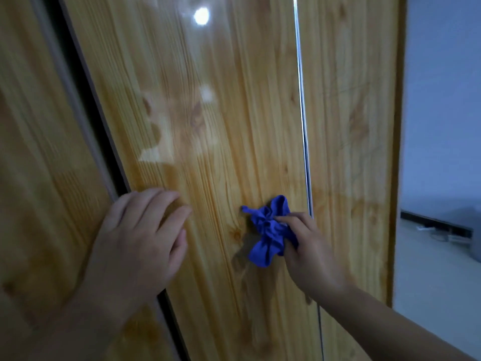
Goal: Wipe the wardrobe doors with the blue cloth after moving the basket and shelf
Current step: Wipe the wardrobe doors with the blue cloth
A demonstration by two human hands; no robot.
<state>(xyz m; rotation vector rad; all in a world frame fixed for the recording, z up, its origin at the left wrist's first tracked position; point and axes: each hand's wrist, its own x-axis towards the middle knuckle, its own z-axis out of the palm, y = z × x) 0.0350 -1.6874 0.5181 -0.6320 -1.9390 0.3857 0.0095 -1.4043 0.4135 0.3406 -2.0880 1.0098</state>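
So my right hand (307, 246) has the blue cloth (269, 230) bunched in its fingers, pressed on the middle wardrobe door (221, 126), just left of the metal strip (303, 113). The bare wood runs mostly up and left from there. My left hand (140, 238) lies flat and empty by the door's left edge, bracing it I'd guess.

1. The middle wardrobe door (208, 126) fills the centre, with a second door (33, 152) at its 9 o'clock and a narrower panel (351, 126) at its 3 o'clock.
2. A metal strip (303, 113) runs between the middle door and that panel.
3. The left hand (140, 238) lies flat across the middle door's left edge.
4. The cloth (269, 230), at 3 o'clock from the left hand, is pressed on the middle door by the right hand (309, 248), just left of the strip.
5. The wall (442, 100) lies at the panel's 3 o'clock.
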